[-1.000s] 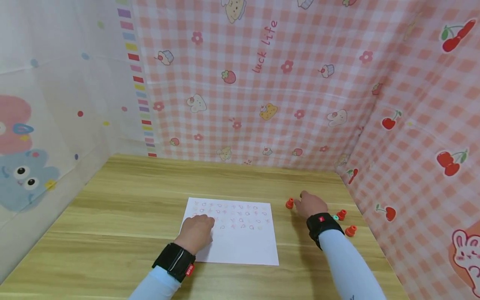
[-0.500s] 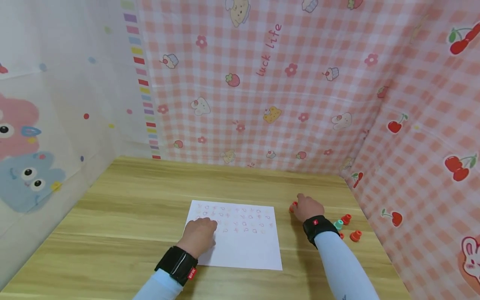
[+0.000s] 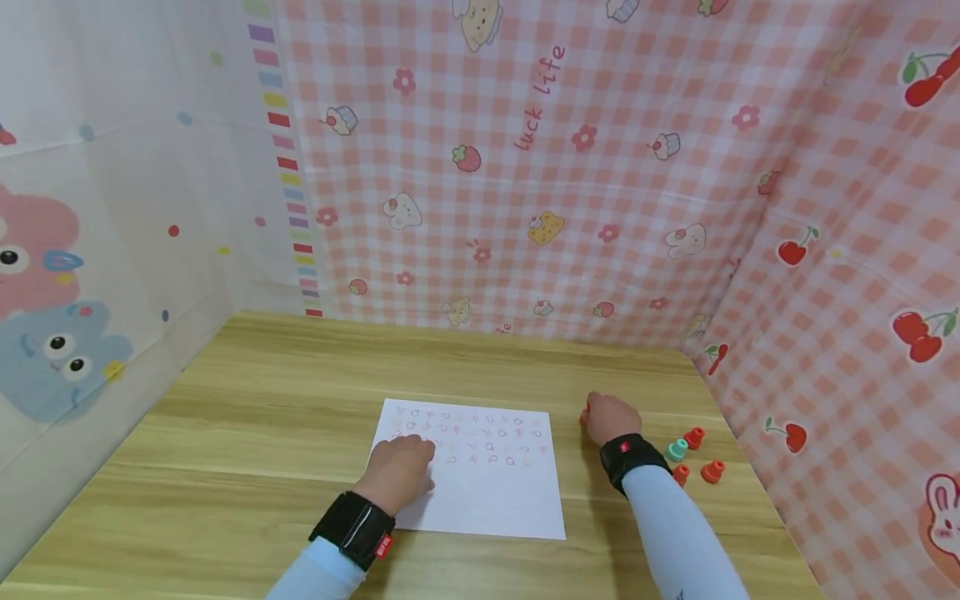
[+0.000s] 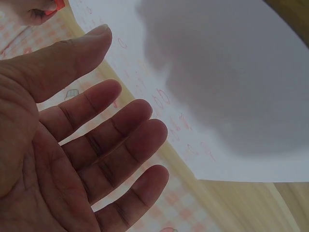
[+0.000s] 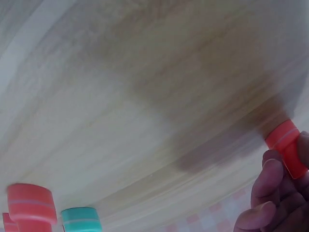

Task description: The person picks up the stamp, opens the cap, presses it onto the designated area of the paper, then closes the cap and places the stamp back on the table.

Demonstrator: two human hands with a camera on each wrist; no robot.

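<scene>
My right hand [image 3: 613, 418] pinches a small red stamp [image 5: 288, 145] between thumb and fingers, right of the paper; its wide end faces the wooden table. In the head view only a sliver of that stamp [image 3: 584, 414] shows past the hand. My left hand [image 3: 396, 472] is over the left part of a white paper sheet [image 3: 495, 508] with rows of small faint pink and orange marks. In the left wrist view its fingers [image 4: 130, 145] are loosely bent and hold nothing. Whether this hand touches the paper cannot be told.
Beside the right wrist stand a teal stamp [image 3: 677, 450] and several red ones, one red stamp [image 3: 694, 437] behind it and another red stamp [image 3: 713, 472] nearer the table's right edge. Patterned cloth [image 3: 480, 200] hangs behind and at both sides of the wooden table [image 3: 247, 433].
My right hand has moved slightly left and down, and its fingers have come round the red stamp. The head view has shifted a little. The left hand keeps its place on the paper.
</scene>
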